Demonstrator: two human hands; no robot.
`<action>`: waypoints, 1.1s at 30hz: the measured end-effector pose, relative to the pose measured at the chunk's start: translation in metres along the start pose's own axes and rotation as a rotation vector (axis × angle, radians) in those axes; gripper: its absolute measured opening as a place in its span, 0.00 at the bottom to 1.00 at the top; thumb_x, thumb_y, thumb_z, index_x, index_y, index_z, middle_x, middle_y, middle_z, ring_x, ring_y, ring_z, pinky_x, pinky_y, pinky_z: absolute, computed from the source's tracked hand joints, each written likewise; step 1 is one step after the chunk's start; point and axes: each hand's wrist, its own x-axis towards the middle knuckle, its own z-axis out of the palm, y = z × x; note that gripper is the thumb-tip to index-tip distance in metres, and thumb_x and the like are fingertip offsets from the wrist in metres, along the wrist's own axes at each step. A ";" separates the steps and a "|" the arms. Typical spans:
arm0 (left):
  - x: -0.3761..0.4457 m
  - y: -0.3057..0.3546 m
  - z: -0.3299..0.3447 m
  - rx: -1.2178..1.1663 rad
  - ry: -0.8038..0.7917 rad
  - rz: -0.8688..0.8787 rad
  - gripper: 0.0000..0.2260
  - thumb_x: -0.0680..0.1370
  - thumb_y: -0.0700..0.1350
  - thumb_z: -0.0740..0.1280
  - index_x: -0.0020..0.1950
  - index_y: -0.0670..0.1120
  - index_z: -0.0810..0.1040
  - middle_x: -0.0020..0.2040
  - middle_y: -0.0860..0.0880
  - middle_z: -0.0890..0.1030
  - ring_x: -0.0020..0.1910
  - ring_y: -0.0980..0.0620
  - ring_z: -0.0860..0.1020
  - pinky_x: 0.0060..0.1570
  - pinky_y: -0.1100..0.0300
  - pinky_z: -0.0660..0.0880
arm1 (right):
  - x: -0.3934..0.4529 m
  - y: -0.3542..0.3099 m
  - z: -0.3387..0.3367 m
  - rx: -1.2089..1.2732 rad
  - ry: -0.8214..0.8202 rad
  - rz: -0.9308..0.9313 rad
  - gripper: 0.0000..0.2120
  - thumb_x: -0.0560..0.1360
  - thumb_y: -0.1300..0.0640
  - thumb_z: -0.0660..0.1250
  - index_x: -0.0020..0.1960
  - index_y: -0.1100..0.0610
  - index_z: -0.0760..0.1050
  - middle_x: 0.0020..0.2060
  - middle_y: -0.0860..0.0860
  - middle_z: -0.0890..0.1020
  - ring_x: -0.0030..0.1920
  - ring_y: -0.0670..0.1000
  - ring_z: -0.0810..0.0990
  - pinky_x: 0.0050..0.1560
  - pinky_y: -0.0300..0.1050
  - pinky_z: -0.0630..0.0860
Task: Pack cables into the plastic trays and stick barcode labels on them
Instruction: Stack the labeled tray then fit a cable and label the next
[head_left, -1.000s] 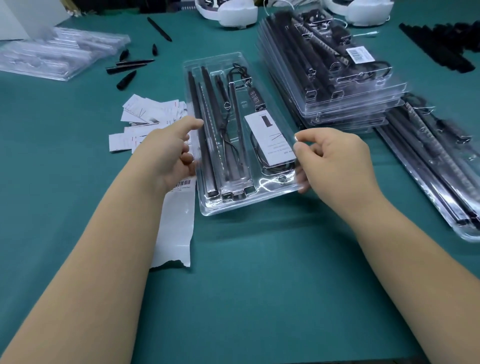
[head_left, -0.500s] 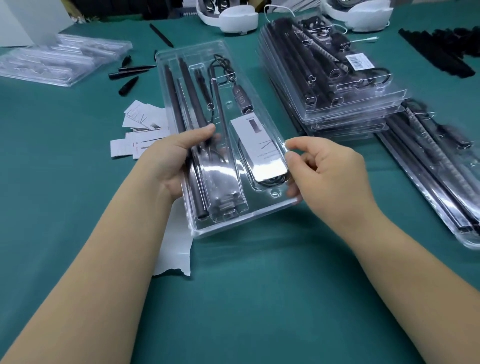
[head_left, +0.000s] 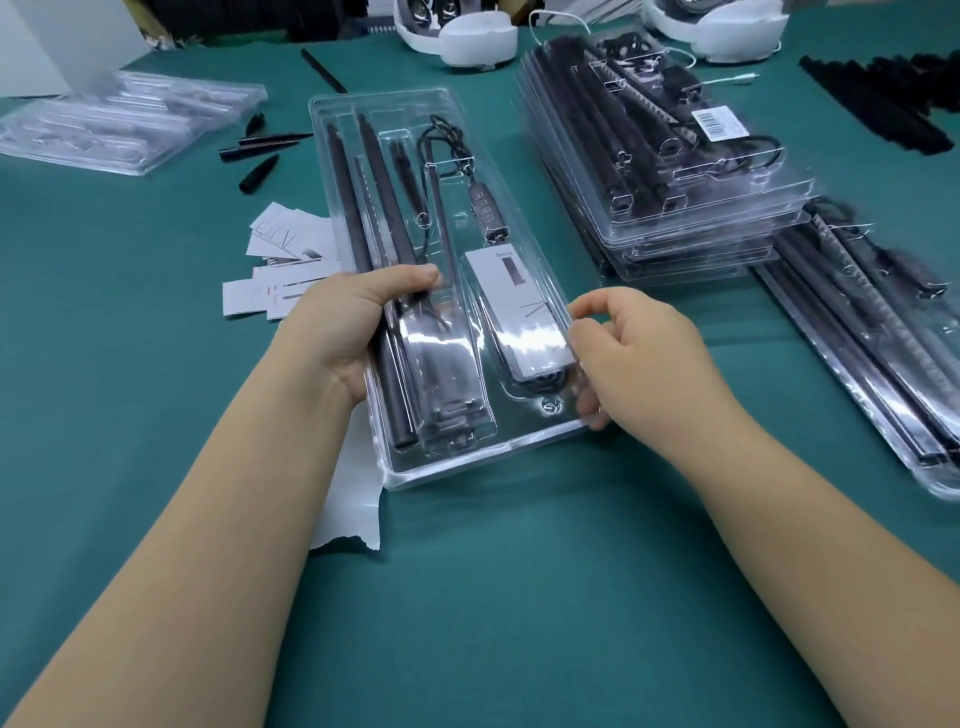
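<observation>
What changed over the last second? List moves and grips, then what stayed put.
The left hand, which only touched the clear plastic tray a second ago, now grips its left edge, thumb on top. The right hand keeps holding the right edge. The tray has been lifted and tilted, near end raised. The stack of packed trays and paper slips stayed.
</observation>
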 end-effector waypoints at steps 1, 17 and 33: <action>-0.002 0.000 0.002 0.016 0.011 -0.004 0.05 0.73 0.38 0.71 0.45 0.37 0.81 0.31 0.48 0.82 0.25 0.56 0.79 0.23 0.66 0.74 | 0.000 0.000 0.000 0.010 -0.002 0.030 0.09 0.74 0.58 0.55 0.37 0.54 0.70 0.21 0.48 0.76 0.21 0.46 0.76 0.23 0.43 0.75; -0.007 -0.001 0.010 0.045 0.039 -0.043 0.15 0.69 0.42 0.75 0.54 0.37 0.82 0.31 0.49 0.82 0.25 0.54 0.78 0.25 0.63 0.75 | 0.004 -0.008 -0.004 0.306 -0.040 0.312 0.22 0.79 0.43 0.57 0.37 0.58 0.75 0.22 0.49 0.78 0.16 0.49 0.71 0.19 0.32 0.64; -0.004 -0.017 0.011 0.917 0.321 0.672 0.25 0.72 0.53 0.71 0.64 0.46 0.68 0.53 0.52 0.67 0.53 0.54 0.68 0.55 0.61 0.65 | 0.010 0.004 0.000 0.160 0.058 0.290 0.16 0.78 0.51 0.60 0.35 0.58 0.68 0.29 0.57 0.66 0.19 0.52 0.68 0.21 0.34 0.61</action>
